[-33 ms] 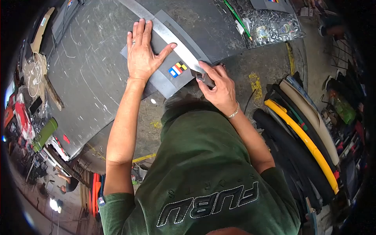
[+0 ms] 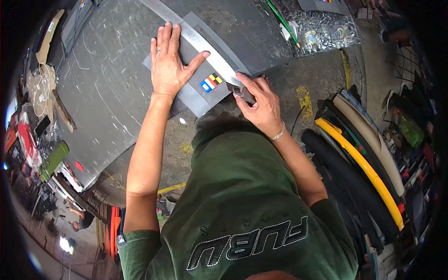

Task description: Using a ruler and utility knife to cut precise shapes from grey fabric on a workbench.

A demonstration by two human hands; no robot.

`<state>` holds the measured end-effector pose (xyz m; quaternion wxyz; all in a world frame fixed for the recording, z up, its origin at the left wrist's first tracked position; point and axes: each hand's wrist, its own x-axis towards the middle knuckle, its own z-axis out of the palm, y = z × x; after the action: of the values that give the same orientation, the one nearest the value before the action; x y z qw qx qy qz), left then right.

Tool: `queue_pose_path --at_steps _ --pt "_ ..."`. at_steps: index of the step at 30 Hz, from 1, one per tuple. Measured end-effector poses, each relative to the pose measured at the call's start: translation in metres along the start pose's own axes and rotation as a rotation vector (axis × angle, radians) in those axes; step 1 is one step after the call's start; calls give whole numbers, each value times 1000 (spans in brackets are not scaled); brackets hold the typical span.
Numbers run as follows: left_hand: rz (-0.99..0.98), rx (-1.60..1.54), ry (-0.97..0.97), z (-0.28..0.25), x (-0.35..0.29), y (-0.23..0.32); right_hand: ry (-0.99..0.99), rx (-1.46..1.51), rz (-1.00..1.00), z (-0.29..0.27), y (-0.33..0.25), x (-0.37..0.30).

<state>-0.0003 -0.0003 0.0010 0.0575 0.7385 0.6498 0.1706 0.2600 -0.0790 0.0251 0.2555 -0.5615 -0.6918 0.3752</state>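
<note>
My left hand (image 2: 168,66) lies flat on a grey sheet (image 2: 202,101) with its fingers stretched out. Its thumb rests on a long metal straightedge (image 2: 204,45), which crosses the sheet diagonally. On the sheet, between my hands, is a small patch (image 2: 211,83) in blue, white, red, yellow and black. At the near end of the straightedge my right hand (image 2: 262,103) is closed around a small dark-handled tool (image 2: 239,91) with a shiny metal end. The index fingertip touches the straightedge, and the tool's tip is hard to make out.
The sheet lies on a scuffed dark tabletop (image 2: 109,70). A green pencil (image 2: 283,23) and clear plastic packaging (image 2: 329,37) are at the far right. Rolls of material, one of them yellow (image 2: 368,170), stand right of me. Cluttered goods and a green roll (image 2: 55,158) are at left.
</note>
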Motion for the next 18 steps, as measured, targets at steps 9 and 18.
queue_pose_path --at_steps 9,18 --pt "1 -8 2 0 1 2 -4 6 -24 0 4 0" --pt "-7 -16 -1 -1 0 3 14 -3 -60 4 7 1"
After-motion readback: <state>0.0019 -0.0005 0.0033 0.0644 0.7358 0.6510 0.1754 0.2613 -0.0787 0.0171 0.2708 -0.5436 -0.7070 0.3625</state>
